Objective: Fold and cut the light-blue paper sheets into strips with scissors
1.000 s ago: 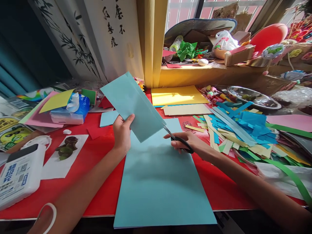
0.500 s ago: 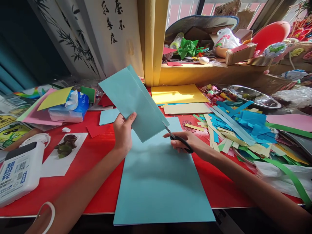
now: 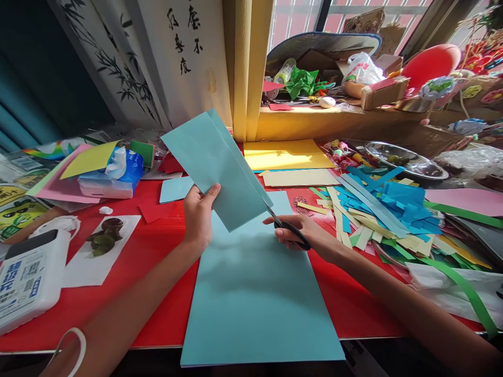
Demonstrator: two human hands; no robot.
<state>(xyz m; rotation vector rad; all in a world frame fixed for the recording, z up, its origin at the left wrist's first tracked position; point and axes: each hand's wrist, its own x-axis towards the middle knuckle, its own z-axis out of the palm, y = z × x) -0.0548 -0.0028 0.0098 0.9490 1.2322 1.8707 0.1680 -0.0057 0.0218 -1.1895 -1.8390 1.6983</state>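
Observation:
My left hand [image 3: 199, 212] grips a folded light blue sheet of paper [image 3: 214, 167] by its lower left edge, thumb on top. The sheet is tilted in the air, with a narrow strip showing along its right long edge. My right hand [image 3: 294, 230] is closed around the black handles of a pair of scissors [image 3: 293, 234]. The blades meet the paper at its right corner, near the line of the strip. Beneath both hands lies a large light blue sheet [image 3: 261, 303], its near end reaching past the table's front edge.
Paper strips and scraps [image 3: 393, 209] are heaped on the right of the red table [image 3: 157, 272]. Behind them sits a metal bowl [image 3: 406, 159]. Yellow paper [image 3: 286, 154] lies at the back. On the left are a tissue pack [image 3: 113, 175], a photo cutout [image 3: 104, 246] and a white box [image 3: 31, 280].
The view has shifted slightly. Both hands, the folded paper and the scissors keep nearly the same positions relative to each other.

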